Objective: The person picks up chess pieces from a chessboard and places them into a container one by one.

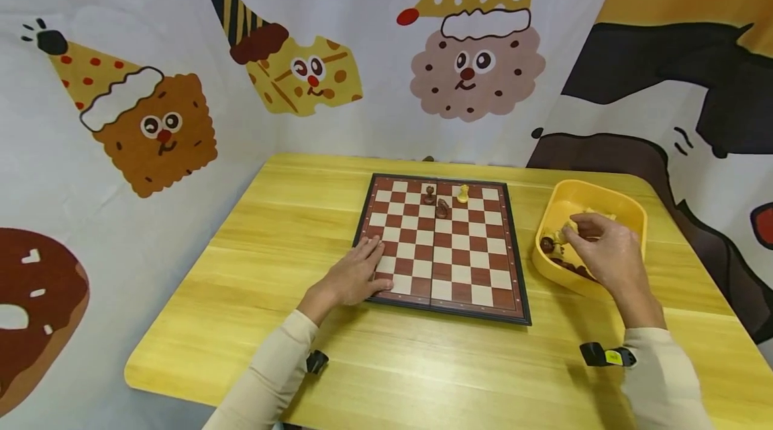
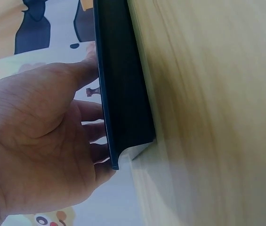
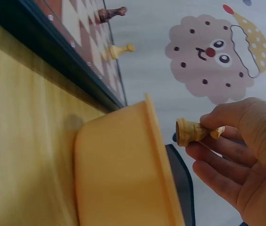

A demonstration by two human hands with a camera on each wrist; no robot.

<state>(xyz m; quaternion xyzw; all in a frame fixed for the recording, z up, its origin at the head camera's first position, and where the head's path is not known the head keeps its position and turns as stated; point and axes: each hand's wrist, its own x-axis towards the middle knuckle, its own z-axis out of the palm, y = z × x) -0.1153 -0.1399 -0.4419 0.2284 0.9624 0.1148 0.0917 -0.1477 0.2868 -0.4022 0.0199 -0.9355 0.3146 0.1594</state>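
Smooth plastic-looking tub [image 3: 121, 169], smooth plastic-looking chess piece [image 3: 185, 132], glossy wood-grain table [image 1: 435, 369], smooth chessboard [image 1: 477, 259], matt cloth sleeves [image 1: 262, 376]

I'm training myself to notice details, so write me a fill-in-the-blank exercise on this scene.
1. The ____ grip pinches a pale chess piece.
2. Exactly ____ pieces are on the chessboard.
3. Of those, ____ are brown.
4. In the head view, the chessboard lies to the ____ of the tub.

Missing words: right; three; two; left.

Yellow wood tbl [image 1: 241, 296], soft sheen [image 1: 380, 353]; wht cartoon-print backdrop [image 1: 374, 7] behind
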